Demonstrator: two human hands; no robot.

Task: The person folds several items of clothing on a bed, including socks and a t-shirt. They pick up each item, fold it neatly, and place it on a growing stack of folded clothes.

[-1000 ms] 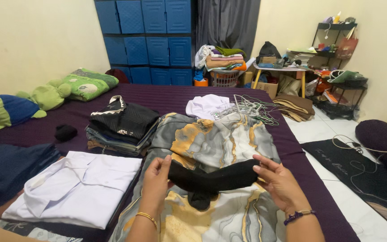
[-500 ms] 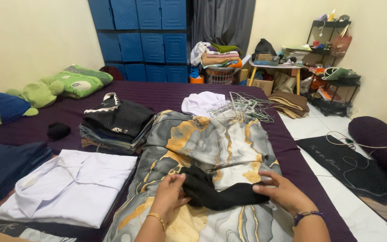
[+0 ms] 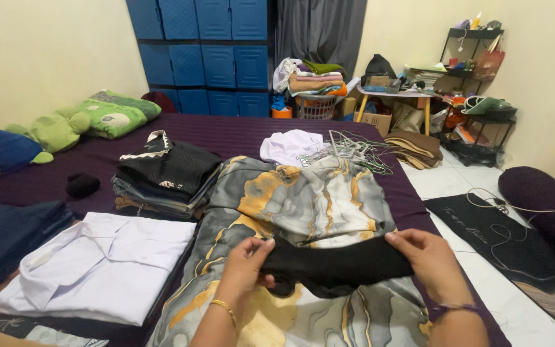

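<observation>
A black cloth (image 3: 335, 263) is stretched between both my hands just above a grey, white and orange marbled fabric (image 3: 309, 199) spread on the purple bed (image 3: 226, 138). My left hand (image 3: 246, 263) pinches its left end, a gold bracelet on that wrist. Gripping the right end is my right hand (image 3: 426, 260), which wears a dark bead bracelet. Part of the black cloth hangs bunched under the left end.
A folded white shirt (image 3: 97, 263) lies at left, with a stack of dark folded clothes (image 3: 165, 177) behind it. Wire hangers (image 3: 354, 154) and a white garment (image 3: 290, 146) lie further back. Green plush toys (image 3: 65, 128), blue cabinets (image 3: 207, 51), a laundry basket (image 3: 313, 106) and tiled floor (image 3: 457, 186) surround the bed.
My hands have lowered the black cloth toward the marbled fabric and pulled it out wider. The right hand has shifted to the right.
</observation>
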